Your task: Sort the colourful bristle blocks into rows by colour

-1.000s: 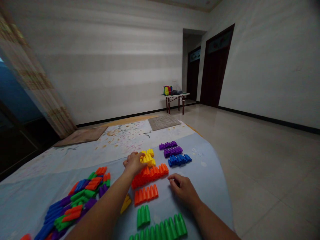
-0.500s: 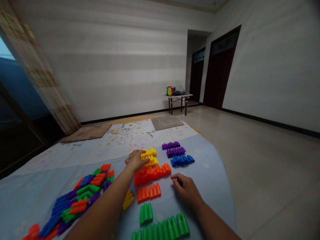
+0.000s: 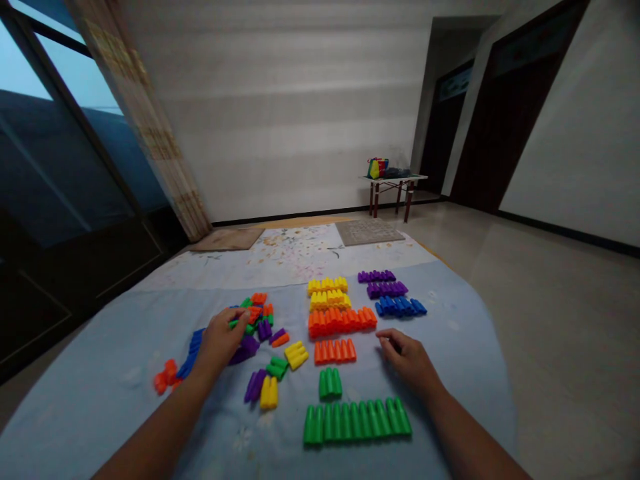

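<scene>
Plastic, bullet-shaped pegs in mixed colours (image 3: 257,320) lie heaped on the pale blue sheet (image 3: 100,373). We judge them light, stiff and smooth, best pinched across their rounded sides. Our left hand (image 3: 220,340) reaches forward with the forearm low, fingers curled onto a green peg (image 3: 236,323) at the heap's near edge; whether it grips, we cannot tell. Right of the short orange peg row (image 3: 334,351), our right hand (image 3: 407,357) rests half open on the sheet, holding nothing.

Both bare: left hand (image 3: 220,341), right hand (image 3: 409,360). Forearms (image 3: 160,430) bare too, down to the frame edge.
</scene>
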Motion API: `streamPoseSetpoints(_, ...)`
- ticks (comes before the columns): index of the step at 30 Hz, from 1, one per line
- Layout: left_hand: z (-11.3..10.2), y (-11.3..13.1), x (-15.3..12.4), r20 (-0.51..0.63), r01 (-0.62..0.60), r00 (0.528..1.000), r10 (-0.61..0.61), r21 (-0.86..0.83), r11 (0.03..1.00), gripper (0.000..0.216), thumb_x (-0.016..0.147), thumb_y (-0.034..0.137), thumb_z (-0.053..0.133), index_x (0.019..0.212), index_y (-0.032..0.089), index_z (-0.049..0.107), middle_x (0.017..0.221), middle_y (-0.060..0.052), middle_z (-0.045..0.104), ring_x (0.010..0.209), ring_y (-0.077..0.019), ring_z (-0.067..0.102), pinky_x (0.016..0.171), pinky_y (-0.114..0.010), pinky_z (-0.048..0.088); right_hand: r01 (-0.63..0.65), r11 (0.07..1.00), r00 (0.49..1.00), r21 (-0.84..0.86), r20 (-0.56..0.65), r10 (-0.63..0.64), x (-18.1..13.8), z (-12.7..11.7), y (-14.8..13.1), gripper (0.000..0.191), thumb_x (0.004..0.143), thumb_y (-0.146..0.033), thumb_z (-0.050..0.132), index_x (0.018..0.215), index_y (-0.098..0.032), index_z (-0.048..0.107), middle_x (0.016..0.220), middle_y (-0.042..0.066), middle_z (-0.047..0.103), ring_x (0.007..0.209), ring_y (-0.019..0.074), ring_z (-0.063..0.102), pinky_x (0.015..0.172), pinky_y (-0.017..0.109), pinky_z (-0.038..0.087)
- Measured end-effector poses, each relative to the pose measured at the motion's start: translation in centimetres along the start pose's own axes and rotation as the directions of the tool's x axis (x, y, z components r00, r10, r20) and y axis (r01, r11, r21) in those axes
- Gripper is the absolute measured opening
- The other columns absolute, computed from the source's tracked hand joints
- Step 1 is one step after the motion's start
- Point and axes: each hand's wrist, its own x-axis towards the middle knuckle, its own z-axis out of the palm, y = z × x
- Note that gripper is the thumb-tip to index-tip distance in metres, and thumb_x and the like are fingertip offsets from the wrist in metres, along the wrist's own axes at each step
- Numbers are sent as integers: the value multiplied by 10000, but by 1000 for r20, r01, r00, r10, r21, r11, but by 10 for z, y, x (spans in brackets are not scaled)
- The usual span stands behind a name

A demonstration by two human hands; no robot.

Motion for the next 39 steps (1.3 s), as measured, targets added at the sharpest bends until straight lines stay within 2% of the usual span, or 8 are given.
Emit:
streamPoseSetpoints(5,-10,-25,-38,-50,8,999,-9,-22,1000,465,732,582,427,850,207,675,948,-72,702,952,-249,609,887,-384,461,18,1000,1000,-25,-16,-19,-3,0,-1,377,840,-401,428,945,-141,681,599,12,609,552,158,556,554,259,409)
streamPoseSetpoints(11,2,-62,-79,-184,-84,980,79,-18,996,416,781,546,444,918,219,661,991,-69,690,987,-244,587,937,-434,418,82,996,991,-33,-107,-86,-5,-4,-17,337,866,-365,433,977,-150,669,714,42,662,596,153,582,582,259,450)
streamPoseSetpoints(14,10,-67,-85,-254,-124,958,133,52,991,389,802,517,430,914,219,654,969,-73,693,964,-254,592,929,-468,395,216,970,969,-114,-98,-227,15,-5,-35,276,851,-299,464,971,-165,674,878,77,687,754,179,609,682,290,476)
streamPoseSetpoints(18,16,-60,-83,-262,-183,944,201,92,979,346,822,481,423,903,228,645,985,-67,690,971,-254,585,923,-473,369,352,892,933,-282,35,-357,63,9,-60,301,816,-171,473,1041,-159,673,1038,104,677,1020,217,562,931,371,419)
streamPoseSetpoints(22,19,-62,-80,-251,-185,946,203,96,978,327,836,455,414,899,229,643,978,-65,687,960,-250,584,907,-457,373,320,820,946,-475,212,-246,100,31,-73,484,753,-23,424,1167,-166,629,1228,93,614,1147,201,502,992,351,367)
streamPoseSetpoints(25,21,-67,-80,-254,-185,945,205,98,978,316,837,442,417,899,229,642,964,-61,685,947,-248,584,887,-444,382,285,776,952,-562,257,-164,110,42,-74,533,733,5,423,1198,-177,610,1292,90,572,1169,211,489,966,358,370)
streamPoseSetpoints(31,20,-65,-82,-270,-203,937,221,92,975,285,840,412,425,895,232,639,972,-51,681,961,-243,576,896,-437,368,283,712,946,-642,309,-98,104,44,-70,480,755,-51,469,1178,-220,621,1255,99,588,1135,259,500,919,418,354)
streamPoseSetpoints(39,17,-55,-85,-272,-198,938,214,87,976,266,845,383,430,872,216,636,955,-54,679,952,-222,569,910,-419,351,298,681,943,-669,317,-102,93,43,-73,504,788,-30,393,1173,-258,624,1240,81,595,1148,247,481,922,411,305)
